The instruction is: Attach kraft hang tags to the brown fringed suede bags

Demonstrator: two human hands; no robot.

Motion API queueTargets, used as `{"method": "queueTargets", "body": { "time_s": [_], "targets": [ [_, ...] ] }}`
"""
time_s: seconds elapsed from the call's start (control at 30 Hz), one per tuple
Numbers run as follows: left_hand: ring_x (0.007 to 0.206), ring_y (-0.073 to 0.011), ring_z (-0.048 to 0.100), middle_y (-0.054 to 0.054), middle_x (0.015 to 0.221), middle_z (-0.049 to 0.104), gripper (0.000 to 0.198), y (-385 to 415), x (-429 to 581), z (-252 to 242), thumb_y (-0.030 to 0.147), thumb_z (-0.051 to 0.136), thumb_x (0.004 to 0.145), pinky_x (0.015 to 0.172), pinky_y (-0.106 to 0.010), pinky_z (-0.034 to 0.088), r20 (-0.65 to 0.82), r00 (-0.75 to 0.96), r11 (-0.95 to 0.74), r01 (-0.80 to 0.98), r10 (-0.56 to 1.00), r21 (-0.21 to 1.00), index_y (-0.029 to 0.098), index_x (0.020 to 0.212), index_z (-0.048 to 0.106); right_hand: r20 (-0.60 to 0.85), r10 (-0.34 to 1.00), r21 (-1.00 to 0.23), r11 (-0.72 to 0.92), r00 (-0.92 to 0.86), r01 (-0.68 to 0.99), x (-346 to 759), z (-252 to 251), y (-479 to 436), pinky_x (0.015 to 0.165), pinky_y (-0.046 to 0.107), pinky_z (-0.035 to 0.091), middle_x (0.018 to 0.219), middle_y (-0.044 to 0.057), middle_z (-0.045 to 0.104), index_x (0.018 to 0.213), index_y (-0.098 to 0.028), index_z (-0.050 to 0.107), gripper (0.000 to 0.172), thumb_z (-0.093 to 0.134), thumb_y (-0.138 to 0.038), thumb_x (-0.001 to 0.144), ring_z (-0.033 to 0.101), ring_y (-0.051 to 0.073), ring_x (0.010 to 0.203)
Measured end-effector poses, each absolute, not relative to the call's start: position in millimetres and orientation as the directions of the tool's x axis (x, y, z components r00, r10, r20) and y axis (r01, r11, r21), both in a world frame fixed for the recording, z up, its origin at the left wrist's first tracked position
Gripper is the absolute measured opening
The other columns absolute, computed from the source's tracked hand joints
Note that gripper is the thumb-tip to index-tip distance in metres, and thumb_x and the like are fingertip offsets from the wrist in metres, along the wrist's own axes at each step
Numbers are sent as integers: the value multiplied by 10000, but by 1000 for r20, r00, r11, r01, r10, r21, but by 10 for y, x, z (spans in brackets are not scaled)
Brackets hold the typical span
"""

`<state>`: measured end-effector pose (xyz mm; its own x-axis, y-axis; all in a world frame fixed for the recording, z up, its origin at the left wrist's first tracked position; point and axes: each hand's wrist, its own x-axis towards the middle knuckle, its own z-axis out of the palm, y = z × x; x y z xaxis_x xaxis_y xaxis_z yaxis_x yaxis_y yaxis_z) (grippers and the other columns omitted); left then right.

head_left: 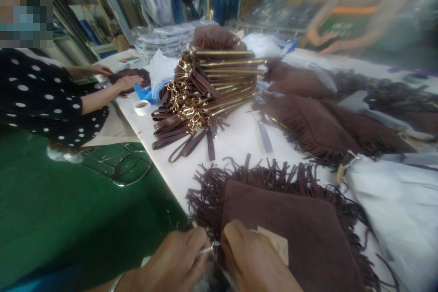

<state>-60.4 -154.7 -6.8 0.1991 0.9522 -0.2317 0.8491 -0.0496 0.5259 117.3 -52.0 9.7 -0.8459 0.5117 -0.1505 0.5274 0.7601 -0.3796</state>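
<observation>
At the near table edge lies a dark brown fringed bag [280, 219], flat, its strips spread outward. Both hands are closed at its lower left corner, knuckles almost meeting. Between them runs a thin white string [205, 250]. My left hand [181, 253] pinches it. My right hand [248, 258] is pinched together beside the bag's edge, seemingly on the same string; the fingertips are hidden. A tan card tag [276, 245] sticks out beyond my right hand, resting over the bag.
A pile of brown bags with gold zips and clasped straps [191, 96] stands mid-table. More fringed bags [318, 123] and a white plastic bag [393, 210] lie right. A small white tub [142, 107] stands left. A person in polka dots [44, 96] handles brown material; another person's hands [321, 39] are blurred.
</observation>
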Motion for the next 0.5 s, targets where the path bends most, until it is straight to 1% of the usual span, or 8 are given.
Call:
{"method": "queueTargets", "body": {
  "time_s": [0.1,0.23,0.33,0.4,0.43,0.47,0.5],
  "targets": [
    [746,-180,593,-40,870,630,178,-1555,-600,-68,152,360,948,662,-277,426,-190,242,-127,872,952,473,203,929,530,-138,477,-392,778,-868,490,1153,58,-526,497,332,179,807,11,625,886,-217,558,143,530,-89,829,607,186,591],
    [745,-174,582,-46,876,634,187,-1548,-596,58,111,395,934,650,-259,439,-158,289,-220,911,944,349,199,929,560,-158,448,-477,746,-880,466,1157,51,-503,515,308,244,872,15,643,904,-210,580,171,542,-73,810,618,168,658],
    [776,-229,590,-76,863,636,186,-1549,-587,148,75,443,886,564,-283,423,-140,397,-370,910,907,187,186,897,592,-179,452,-566,679,-874,468,1181,64,-485,564,270,321,928,15,661,916,-213,596,224,526,-39,793,644,155,739],
    [788,-264,593,-95,842,635,196,-1559,-576,115,53,451,858,517,-297,414,-133,448,-435,893,884,114,177,860,602,-172,458,-631,629,-872,454,1192,77,-480,600,242,358,965,10,675,950,-222,600,263,505,-29,797,656,148,791],
    [781,-269,593,-100,843,639,199,-1565,-572,64,49,447,855,512,-304,424,-126,449,-438,892,884,109,173,860,603,-161,461,-661,606,-872,443,1194,84,-479,618,230,373,978,6,683,994,-230,597,295,500,-29,800,660,148,816],
    [779,-266,595,-105,864,647,200,-1572,-571,-5,52,443,859,526,-314,449,-112,437,-422,897,893,135,168,885,603,-150,464,-685,588,-873,430,1193,89,-478,638,221,386,991,2,691,1048,-240,589,333,499,-33,802,663,149,840],
    [788,-262,598,-109,900,656,199,-1579,-574,-85,63,440,869,563,-327,480,-93,410,-387,901,907,197,164,928,601,-140,465,-701,577,-874,419,1188,94,-478,655,217,394,1002,0,697,1096,-249,579,367,502,-40,804,665,151,857]
  ]
}}
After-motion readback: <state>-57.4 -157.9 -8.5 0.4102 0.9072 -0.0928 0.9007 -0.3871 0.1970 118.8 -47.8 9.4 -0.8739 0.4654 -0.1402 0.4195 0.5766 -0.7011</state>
